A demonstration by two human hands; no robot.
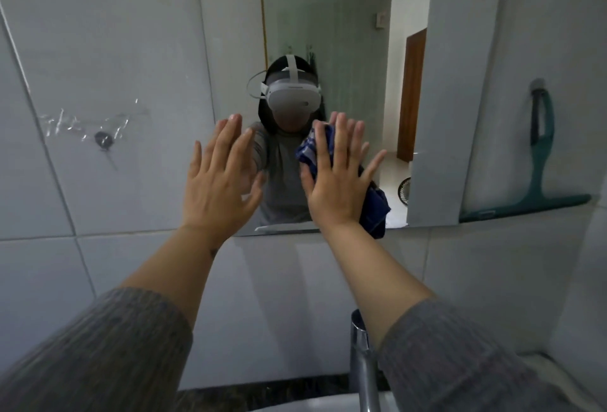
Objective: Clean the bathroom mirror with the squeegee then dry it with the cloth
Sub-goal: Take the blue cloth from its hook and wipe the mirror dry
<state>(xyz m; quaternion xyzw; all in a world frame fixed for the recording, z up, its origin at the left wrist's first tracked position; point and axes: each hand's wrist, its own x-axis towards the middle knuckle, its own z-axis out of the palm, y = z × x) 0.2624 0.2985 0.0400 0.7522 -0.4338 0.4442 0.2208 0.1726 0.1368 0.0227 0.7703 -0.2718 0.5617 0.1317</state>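
Closest to us are our two grey sleeves, with the shiny tap (363, 375) low down between them, under the mirror (328, 34).

Left of the mirror the wall tiles (98, 67) have an old sticky mark and a small hole. Our left hand (218, 181) is flat and spread wide, holding nothing. It rests at the mirror's left edge, half on the glass and half over the tile.

Our right hand (338, 178) is also spread flat, near the middle of the mirror's lower part. It presses the blue cloth (374, 208) against the glass, so the cloth is held by the push of the palm, not by a grip.

Right of the mirror, the green squeegee (538, 165) leans on the wall, well apart from both hands.

We think the squeegee part is done and we are on the drying part. Next we think the cloth should slide across the glass in rows, all the way to each edge.

There is lots of open glass above our hands. Below, the bottom edge is close, and the tap sticks up under it, so we should watch our arm there.
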